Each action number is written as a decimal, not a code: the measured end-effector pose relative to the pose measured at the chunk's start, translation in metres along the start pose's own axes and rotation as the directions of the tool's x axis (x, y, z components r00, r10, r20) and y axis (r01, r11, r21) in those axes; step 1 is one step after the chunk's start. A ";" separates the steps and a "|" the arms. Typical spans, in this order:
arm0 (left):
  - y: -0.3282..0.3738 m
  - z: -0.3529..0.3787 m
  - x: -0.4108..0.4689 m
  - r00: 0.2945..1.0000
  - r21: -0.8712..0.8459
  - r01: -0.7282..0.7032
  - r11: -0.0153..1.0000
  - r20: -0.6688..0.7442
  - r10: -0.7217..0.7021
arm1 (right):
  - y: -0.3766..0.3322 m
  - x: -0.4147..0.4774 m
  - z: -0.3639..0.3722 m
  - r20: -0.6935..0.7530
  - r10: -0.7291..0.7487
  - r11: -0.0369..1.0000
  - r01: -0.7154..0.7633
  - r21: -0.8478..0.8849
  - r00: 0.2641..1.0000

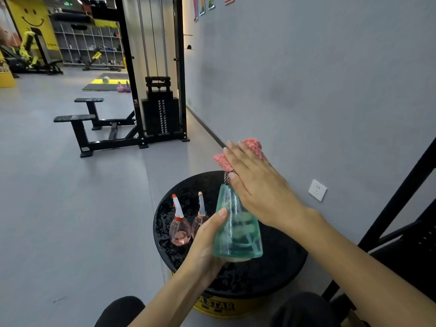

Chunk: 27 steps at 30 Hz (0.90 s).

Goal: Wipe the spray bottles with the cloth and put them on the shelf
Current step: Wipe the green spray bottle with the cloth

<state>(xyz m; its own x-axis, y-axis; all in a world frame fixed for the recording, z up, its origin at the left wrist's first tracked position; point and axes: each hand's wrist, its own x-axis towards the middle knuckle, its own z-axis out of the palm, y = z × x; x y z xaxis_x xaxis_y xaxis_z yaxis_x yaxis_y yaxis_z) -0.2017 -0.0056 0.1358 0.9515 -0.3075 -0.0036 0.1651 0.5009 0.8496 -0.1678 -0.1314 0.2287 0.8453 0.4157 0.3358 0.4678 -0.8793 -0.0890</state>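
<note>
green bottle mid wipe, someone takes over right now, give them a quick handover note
Left hand: grips the green bottle by its base, above the stool.
Right hand: fingers straight, pressing the cloth over the bottle's spray head.
Left pink bottle and right pink bottle stand on the stool.
Done: no bottle shelved in this view. Cannot tell whether the pink ones are wiped.
Left: finish wiping the green bottle, wipe the pink ones if needed, then shelve all three. The dark rack at the right may be the shelf.

translucent green bottle (237,230), nubbly pink cloth (253,147)
</note>
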 end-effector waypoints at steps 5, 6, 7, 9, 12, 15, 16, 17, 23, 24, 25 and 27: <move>-0.001 0.005 0.001 1.000 0.022 0.001 1.000 0.013 -0.001 | 0.018 0.019 -0.005 -0.082 0.101 0.995 -0.100 0.021 0.992; -0.001 0.006 0.001 1.000 0.023 -0.003 1.000 0.014 0.002 | 0.020 0.022 -0.006 -0.093 0.119 0.993 -0.116 0.034 0.989; 0.000 0.006 0.001 1.000 0.029 -0.007 1.000 0.017 0.006 | 0.021 0.024 -0.007 -0.098 0.124 0.992 -0.121 0.042 0.987; 0.002 0.004 0.002 1.000 0.038 -0.013 0.999 0.010 0.013 | 0.019 0.023 -0.003 -0.085 0.096 0.995 -0.092 0.043 0.992; 0.003 0.000 0.003 1.000 0.007 -0.001 1.000 -0.022 0.001 | 0.011 0.009 0.005 -0.049 0.008 0.997 -0.004 0.079 0.999; 0.002 -0.004 0.003 0.999 -0.021 0.021 1.000 -0.039 -0.022 | 0.011 0.001 0.011 -0.044 -0.039 0.995 0.043 0.090 0.998; 0.002 -0.003 0.003 0.999 -0.015 0.031 0.999 -0.037 -0.031 | 0.013 0.002 0.011 -0.052 -0.038 0.995 0.042 0.085 0.998; 0.001 -0.003 0.003 0.999 -0.009 0.038 0.999 -0.033 -0.038 | 0.016 0.004 0.010 -0.063 -0.027 0.996 0.032 0.083 0.998; 0.001 0.002 0.001 1.000 0.009 0.012 1.000 -0.008 -0.012 | 0.025 0.031 -0.002 -0.130 0.075 0.994 -0.063 0.088 0.989; 0.001 0.002 0.001 1.000 0.011 0.007 1.000 -0.013 -0.007 | 0.023 0.030 -0.001 -0.120 0.066 0.995 -0.056 0.088 0.991; 0.002 0.001 0.001 1.000 0.015 0.006 1.000 -0.018 -0.006 | 0.019 0.028 0.001 -0.108 0.046 0.996 -0.036 0.085 0.993; 0.003 -0.002 0.002 0.999 0.018 0.011 1.000 -0.034 -0.010 | 0.010 0.019 0.005 -0.089 -0.014 0.996 0.021 0.082 0.996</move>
<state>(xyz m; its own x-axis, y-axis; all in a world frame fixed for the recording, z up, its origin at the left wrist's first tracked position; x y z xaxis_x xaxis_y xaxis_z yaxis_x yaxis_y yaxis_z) -0.1991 -0.0031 0.1368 0.9582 -0.2846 -0.0306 0.1709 0.4830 0.8588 -0.1459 -0.1314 0.2291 0.8125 0.4052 0.4190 0.5050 -0.8484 -0.1588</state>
